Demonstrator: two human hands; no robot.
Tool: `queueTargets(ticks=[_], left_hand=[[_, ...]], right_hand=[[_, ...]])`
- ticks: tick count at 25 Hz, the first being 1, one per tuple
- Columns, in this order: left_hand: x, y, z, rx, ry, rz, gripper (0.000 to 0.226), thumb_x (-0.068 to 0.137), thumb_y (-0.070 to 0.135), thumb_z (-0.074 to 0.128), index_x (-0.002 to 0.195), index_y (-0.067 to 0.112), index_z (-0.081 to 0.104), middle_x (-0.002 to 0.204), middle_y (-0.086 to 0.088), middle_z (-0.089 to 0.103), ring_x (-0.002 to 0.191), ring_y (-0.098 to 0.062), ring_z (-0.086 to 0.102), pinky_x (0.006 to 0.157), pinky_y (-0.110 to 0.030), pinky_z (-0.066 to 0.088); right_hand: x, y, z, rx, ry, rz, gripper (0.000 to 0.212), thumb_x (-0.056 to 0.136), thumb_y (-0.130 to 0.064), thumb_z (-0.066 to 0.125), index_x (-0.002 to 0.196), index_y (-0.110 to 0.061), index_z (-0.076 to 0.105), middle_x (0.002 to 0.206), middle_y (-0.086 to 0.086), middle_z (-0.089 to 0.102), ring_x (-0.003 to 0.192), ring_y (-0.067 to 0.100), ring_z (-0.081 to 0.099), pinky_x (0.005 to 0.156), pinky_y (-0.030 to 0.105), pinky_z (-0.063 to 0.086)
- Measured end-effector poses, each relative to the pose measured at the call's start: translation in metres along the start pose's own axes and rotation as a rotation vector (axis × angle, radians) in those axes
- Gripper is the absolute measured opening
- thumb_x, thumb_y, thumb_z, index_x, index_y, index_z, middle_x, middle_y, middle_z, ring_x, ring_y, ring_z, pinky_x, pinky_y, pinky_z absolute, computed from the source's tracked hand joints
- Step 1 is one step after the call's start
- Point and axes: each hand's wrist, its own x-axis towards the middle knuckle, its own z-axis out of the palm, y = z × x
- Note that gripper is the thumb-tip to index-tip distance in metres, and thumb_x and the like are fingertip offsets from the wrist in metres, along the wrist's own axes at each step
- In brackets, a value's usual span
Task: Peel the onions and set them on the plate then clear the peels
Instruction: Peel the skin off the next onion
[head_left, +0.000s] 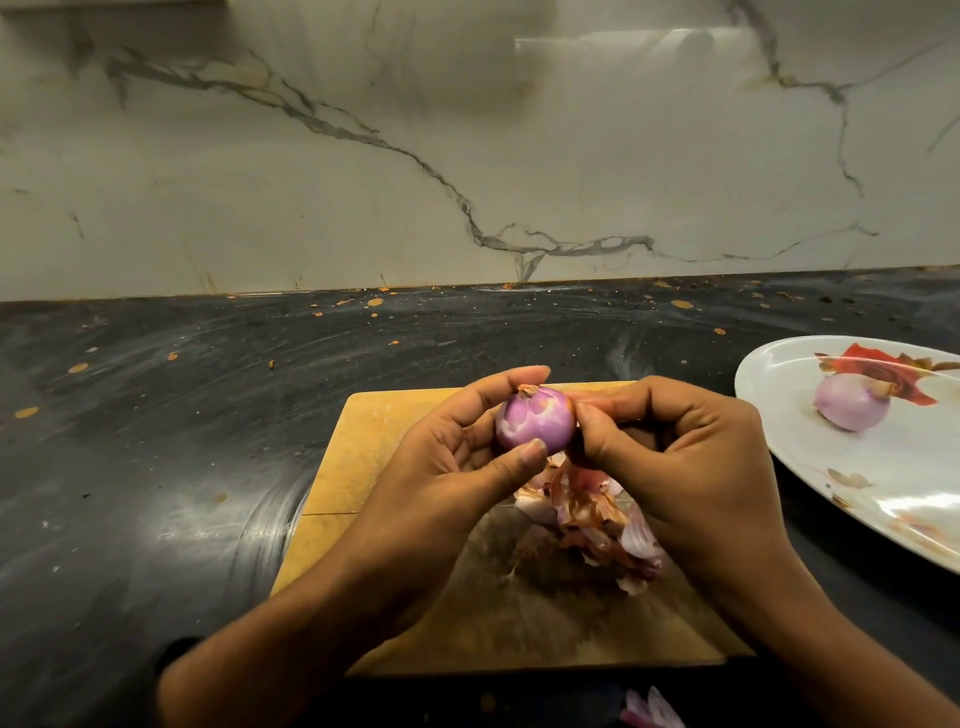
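Above the cutting board (363, 447), the left hand (447, 467) grips a purple onion (535, 420), fingers curled round it; the right hand (670, 457) pinches its 3 o'clock side. Peels (587, 514) lie beneath at 6 o'clock; a peeled onion (851, 401) rests on the plate (779, 374) at 3 o'clock.

Both forearms come in from bottom, converging at centre. Left hand (457, 447) palm facing right/up, fingers curled, thumb tip at front and index over top, gripping onion (535, 423). Right hand (670, 457) back toward cam, fingers curled tight, thumb + fingertips pinching at onion's right side. Hands nearly touching, raised above the surface.
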Motion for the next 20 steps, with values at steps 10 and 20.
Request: queueTargets(ticks=[10, 20], left_hand=[[0.002, -0.001, -0.003, 0.013, 0.021, 0.058, 0.052, 0.076, -0.001, 0.067, 0.125, 0.013, 0.06, 0.118, -0.007, 0.071, 0.112, -0.022, 0.068, 0.094, -0.028, 0.055], [-0.001, -0.005, 0.003, 0.174, 0.065, 0.168, 0.048, 0.07, -0.001, 0.073, 0.116, 0.01, 0.063, 0.117, -0.002, 0.072, 0.111, -0.016, 0.068, 0.091, -0.023, 0.054]], right_hand=[[0.003, -0.006, 0.002, 0.227, -0.061, 0.216, 0.013, 0.081, -0.011, 0.073, 0.089, -0.002, 0.079, 0.081, 0.012, 0.078, 0.081, 0.029, 0.076, 0.068, 0.034, 0.064], [-0.003, -0.01, 0.004, -0.073, -0.019, 0.029, 0.019, 0.079, -0.006, 0.079, 0.071, -0.023, 0.076, 0.065, -0.013, 0.074, 0.061, 0.003, 0.07, 0.055, 0.011, 0.051]])
